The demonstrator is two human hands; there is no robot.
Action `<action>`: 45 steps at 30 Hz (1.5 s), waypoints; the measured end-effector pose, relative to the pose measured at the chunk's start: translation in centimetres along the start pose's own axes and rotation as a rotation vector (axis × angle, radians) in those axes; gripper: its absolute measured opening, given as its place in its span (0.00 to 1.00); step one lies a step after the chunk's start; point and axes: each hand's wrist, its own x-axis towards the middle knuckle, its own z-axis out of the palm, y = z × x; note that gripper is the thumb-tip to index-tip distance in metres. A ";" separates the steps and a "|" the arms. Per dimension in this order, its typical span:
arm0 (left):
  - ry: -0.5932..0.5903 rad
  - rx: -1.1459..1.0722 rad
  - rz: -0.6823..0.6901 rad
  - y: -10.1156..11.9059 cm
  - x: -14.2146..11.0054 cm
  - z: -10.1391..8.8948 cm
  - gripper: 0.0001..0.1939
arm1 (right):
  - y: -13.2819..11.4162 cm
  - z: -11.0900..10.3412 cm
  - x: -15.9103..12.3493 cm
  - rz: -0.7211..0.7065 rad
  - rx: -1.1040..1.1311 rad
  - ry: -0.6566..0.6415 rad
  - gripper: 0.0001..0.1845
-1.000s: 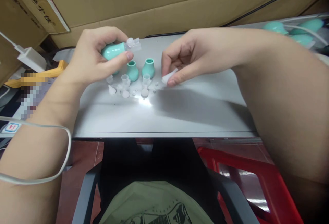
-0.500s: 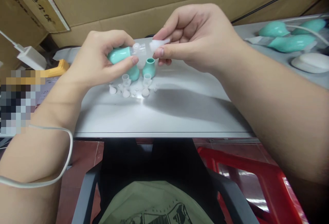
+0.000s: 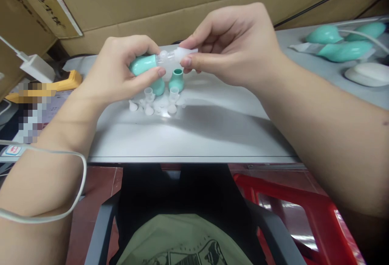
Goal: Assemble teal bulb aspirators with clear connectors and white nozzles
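Note:
My left hand (image 3: 121,66) is closed round a glossy teal squeeze bulb (image 3: 143,65), tilted with its open end to the right. A clear plastic neck piece (image 3: 164,57) sticks out of that end. Between thumb and fingers of my right hand (image 3: 219,50) is a small white tapered tip (image 3: 186,52), its wide end at the neck piece; whether it is seated on it I cannot tell. Below, a second teal bulb (image 3: 176,82) stands upright with its mouth up, and another teal bulb (image 3: 159,87) is partly hidden by my left hand.
Small clear cups (image 3: 174,93) and several white tips (image 3: 133,105) lie on the grey table (image 3: 200,143). More teal bulbs (image 3: 345,50) and a white computer mouse (image 3: 367,73) are at the right. A white charger (image 3: 38,68) and yellow tool (image 3: 68,82) are at the left. A white cable (image 3: 82,176) crosses my left forearm.
My right hand has brought the white tip slightly left and up against the clear neck piece, closing the gap. My left hand with the bulb has shifted slightly right.

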 end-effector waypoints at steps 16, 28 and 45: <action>0.044 -0.051 0.018 -0.2 0.4 0.6 0.38 | -1.7 -0.1 -0.7 -0.139 -0.500 -0.012 0.05; -0.007 -0.087 0.005 0.0 0.4 0.7 0.44 | -0.2 -1.8 -0.4 -0.261 -0.764 -0.063 0.11; 0.009 -0.113 0.021 0.6 0.2 0.6 0.35 | -0.5 -2.1 -1.0 -0.279 -0.826 -0.070 0.16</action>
